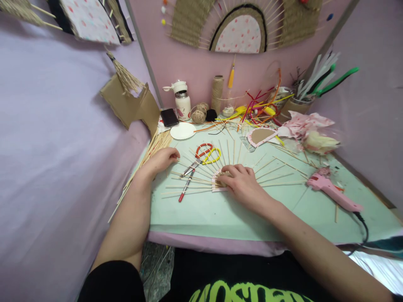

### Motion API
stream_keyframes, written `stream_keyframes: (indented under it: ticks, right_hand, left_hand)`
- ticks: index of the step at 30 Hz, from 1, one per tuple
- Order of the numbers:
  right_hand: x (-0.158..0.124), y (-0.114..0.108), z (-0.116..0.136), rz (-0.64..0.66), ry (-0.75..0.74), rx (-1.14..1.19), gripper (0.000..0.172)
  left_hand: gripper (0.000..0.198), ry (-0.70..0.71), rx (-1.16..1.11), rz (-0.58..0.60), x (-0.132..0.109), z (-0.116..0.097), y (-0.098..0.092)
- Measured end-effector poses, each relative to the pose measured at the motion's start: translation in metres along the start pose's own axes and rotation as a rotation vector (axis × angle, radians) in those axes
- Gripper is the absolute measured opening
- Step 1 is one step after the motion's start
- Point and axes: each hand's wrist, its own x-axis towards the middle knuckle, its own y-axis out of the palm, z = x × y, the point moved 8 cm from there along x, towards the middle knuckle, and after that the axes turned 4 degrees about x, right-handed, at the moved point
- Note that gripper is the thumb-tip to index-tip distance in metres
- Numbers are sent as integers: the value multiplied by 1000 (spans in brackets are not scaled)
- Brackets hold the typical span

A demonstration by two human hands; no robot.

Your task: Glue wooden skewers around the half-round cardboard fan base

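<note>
A small cardboard half-circle (pixel 217 183) with a pink-and-white edge lies on the table, partly hidden under my right hand (pixel 239 181). My right fingers are bent, their tips pressing on its face. Thin wooden sticks (pixel 271 172) fan out from it to the left, back and right. At the fan's left side, my left hand (pixel 164 160) pinches near the outer end of one stick, though the fingertips are small in view. Scissors (pixel 199 161) with red and yellow handles lie among the sticks between my hands. Just below them rests a red-tipped pen (pixel 187 185).
A pink glue gun (pixel 335 193) with a black cord lies right. Loose sticks (pixel 138 178) line the left edge. Behind stand a white bottle (pixel 183 105), twine spool (pixel 217 93) and pliers (pixel 336 82) in a pot. A white oval (pixel 182 131) and pink-edged cardboard (pixel 261 136) lie nearer.
</note>
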Motion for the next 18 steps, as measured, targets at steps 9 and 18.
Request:
stream_keyframes:
  ticks: [9,18]
  right_hand:
    - [2,1,4,28,-9,-22,35]
    - [2,2,6,26,-21,-57,29]
  left_hand:
    - [20,27,-6,-10,2,3,3]
    - [19,20,-6,-6,0,0,0]
